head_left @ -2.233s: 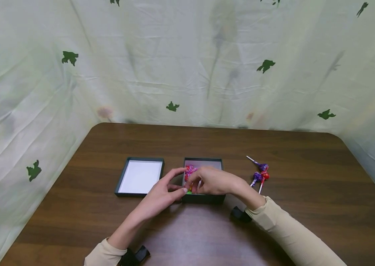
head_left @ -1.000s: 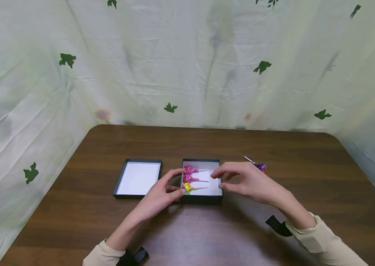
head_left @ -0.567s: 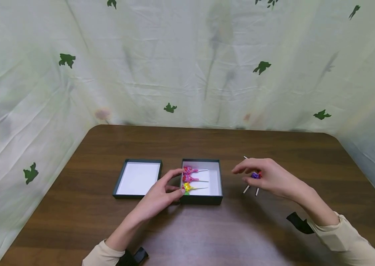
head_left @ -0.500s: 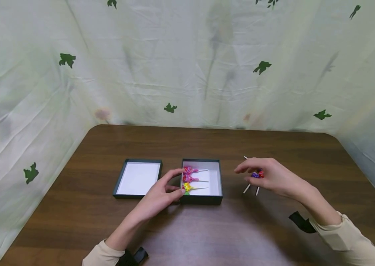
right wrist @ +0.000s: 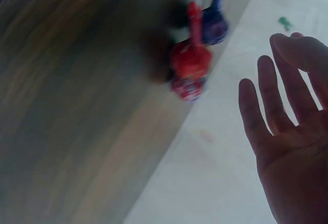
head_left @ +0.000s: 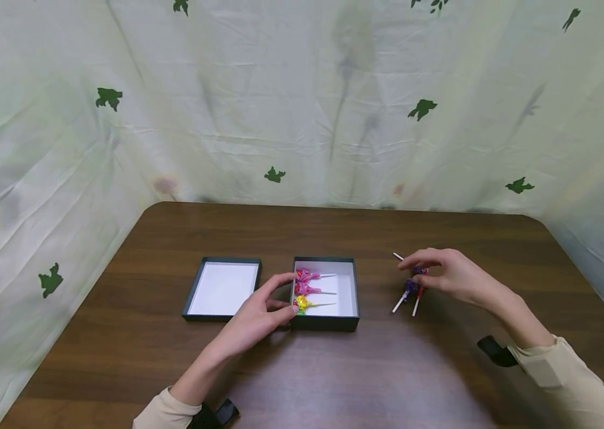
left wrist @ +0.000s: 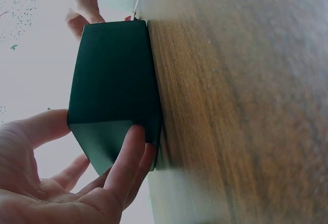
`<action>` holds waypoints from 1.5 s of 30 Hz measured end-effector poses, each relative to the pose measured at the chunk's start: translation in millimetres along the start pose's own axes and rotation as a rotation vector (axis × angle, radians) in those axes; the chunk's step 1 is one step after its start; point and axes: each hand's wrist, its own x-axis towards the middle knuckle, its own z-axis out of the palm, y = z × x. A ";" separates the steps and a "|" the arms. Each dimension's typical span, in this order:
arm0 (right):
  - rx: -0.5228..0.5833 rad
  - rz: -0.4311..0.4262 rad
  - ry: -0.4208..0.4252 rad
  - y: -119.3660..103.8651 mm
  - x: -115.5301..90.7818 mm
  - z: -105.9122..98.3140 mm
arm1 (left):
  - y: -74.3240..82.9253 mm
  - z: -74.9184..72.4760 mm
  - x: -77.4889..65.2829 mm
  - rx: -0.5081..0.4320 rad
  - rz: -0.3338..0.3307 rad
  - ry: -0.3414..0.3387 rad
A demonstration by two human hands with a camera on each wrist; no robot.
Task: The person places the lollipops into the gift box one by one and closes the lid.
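My left hand (head_left: pixel 259 310) touches the left side of a dark green box (head_left: pixel 324 322) with spread fingertips, thumb at the near corner. In the left wrist view the fingers lie against the box's outer walls. Two pink lollipops (head_left: pixel 307 288) and a yellow lollipop (head_left: pixel 302 302) lie inside, sticks pointing right; a green bit beside my thumb is mostly hidden. My right hand (head_left: pixel 449 277) hovers over loose lollipops, thumb and index finger apart. Below it are a red lollipop (right wrist: pixel 190 60) and purple lollipops (head_left: pixel 410 287), one partly covered by the fingers.
A shallow dark green lid (head_left: pixel 223 289) with a white inside lies left of the box. Everything rests on a brown wooden table (head_left: pixel 173 369). A pale curtain (head_left: pixel 302 107) with green leaf shapes hangs behind the far edge.
My right hand has come out of the box and moved right, over the loose lollipops, then slightly farther right. The lollipops in the box came into sight. My left hand has stayed put.
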 end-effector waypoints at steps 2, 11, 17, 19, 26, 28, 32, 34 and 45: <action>-0.004 0.021 -0.001 7.2 0.0 -0.1 | 0.1 0.0 0.1 0.002 -0.001 -0.005; 0.001 0.086 -0.027 33.8 0.7 0.1 | -0.3 -0.3 0.2 0.010 -0.011 -0.010; 0.055 0.104 -0.061 45.5 1.7 0.0 | 0.6 0.3 0.1 0.010 -0.005 -0.011; 0.079 0.121 -0.070 47.7 1.6 -0.5 | 0.6 0.3 0.2 0.010 -0.004 -0.013; 0.086 0.129 -0.101 49.4 0.7 -2.0 | 0.1 -0.3 0.5 -0.001 -0.007 -0.006; 0.081 0.121 -0.108 49.3 0.6 -2.0 | 0.4 -0.3 0.4 -0.002 -0.007 -0.007; 0.068 0.107 -0.107 49.2 -0.1 -1.3 | 0.6 -0.2 0.7 0.001 -0.010 -0.012; 0.059 0.107 -0.095 49.5 -0.7 -0.6 | 0.2 -0.2 1.1 0.003 -0.013 -0.012; -0.018 0.151 -0.064 50.1 -4.2 1.9 | -1.7 -0.8 1.1 0.021 -0.019 -0.009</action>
